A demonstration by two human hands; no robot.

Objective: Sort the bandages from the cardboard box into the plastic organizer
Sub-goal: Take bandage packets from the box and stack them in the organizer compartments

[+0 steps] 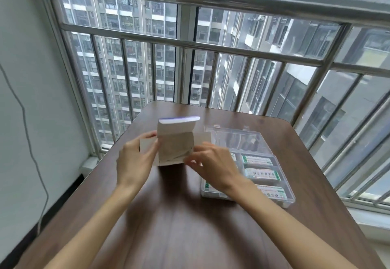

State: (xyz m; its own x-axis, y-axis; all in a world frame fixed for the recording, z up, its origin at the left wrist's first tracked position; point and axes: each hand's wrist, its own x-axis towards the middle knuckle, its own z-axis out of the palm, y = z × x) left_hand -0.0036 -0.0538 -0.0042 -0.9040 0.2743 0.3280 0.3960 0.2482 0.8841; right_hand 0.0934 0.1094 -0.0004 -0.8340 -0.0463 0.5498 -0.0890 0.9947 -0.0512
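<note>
The left hand (135, 159) holds the cardboard box (176, 142) up off the surface (168, 216), fingers curled round its side flap, so the open top faces the person. The right hand (211, 165) pinches at the box's right edge, likely to pull bandages out. The plastic organizer (282, 199) lies open just right of the right fingers, some packets (260, 173) inside. Bare room lies below both hands.

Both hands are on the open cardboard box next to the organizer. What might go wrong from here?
1. The cardboard box is held open and tilted above the table by the left hand and right hand; loose bandages may slide out.
2. The right forearm hangs over the plastic organizer; a sweep might shift it or disturb the filled compartments.
3. The open lid behind could be knocked shut.
</note>
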